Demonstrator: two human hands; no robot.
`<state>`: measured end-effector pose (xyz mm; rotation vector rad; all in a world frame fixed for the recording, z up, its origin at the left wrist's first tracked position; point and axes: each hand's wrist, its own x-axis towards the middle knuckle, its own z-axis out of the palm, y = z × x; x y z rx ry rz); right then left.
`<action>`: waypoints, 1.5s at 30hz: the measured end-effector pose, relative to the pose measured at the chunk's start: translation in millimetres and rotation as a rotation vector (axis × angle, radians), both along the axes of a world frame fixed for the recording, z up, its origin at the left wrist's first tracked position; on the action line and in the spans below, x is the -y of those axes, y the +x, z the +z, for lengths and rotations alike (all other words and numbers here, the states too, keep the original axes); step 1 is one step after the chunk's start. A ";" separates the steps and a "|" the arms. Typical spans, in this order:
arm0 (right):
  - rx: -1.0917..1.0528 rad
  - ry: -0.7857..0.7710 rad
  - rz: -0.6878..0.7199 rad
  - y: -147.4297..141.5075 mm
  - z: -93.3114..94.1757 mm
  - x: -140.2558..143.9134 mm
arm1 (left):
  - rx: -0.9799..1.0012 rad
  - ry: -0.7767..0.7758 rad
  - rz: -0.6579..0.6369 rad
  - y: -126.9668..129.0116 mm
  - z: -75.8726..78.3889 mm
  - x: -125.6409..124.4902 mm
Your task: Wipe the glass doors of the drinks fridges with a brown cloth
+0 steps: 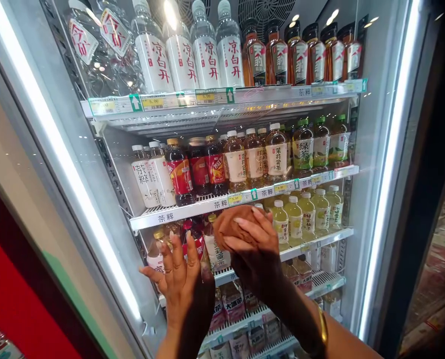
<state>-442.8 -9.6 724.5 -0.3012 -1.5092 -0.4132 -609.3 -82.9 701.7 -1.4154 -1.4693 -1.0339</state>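
Observation:
Brown cloth (226, 227), folded into a pad, is gripped in my right hand (258, 249), whose fingers bend over it. The cloth is up against or very near the glass front (293, 21) of a lit drinks cooler, at the height of the middle shelf edge. A gold bracelet (323, 326) circles my right wrist. My left hand (181, 286) is held up at lower left with its fingers spread and nothing in it. Its fingertips are at or close to the glass; contact cannot be made out. Behind both hands stand bottled teas (217, 249).
Inside the cooler, several shelves hold rows of bottles: clear water bottles (151, 55), amber bottles (277, 55) and green tea bottles (304, 144). Bright light strips (58, 134) run down both sides. A red panel (16, 269) lies at lower left.

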 end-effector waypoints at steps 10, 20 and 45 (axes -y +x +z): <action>0.053 0.052 -0.016 26.2 3.3 -13.8 | -0.027 -0.009 0.045 48.0 7.8 -21.9; 0.039 0.019 0.007 58.5 -26.7 -34.2 | -0.047 -0.031 0.033 89.9 12.0 -32.9; -0.165 -0.061 -0.062 183.1 -20.0 -94.7 | -0.081 -0.059 -0.114 204.0 18.7 -79.0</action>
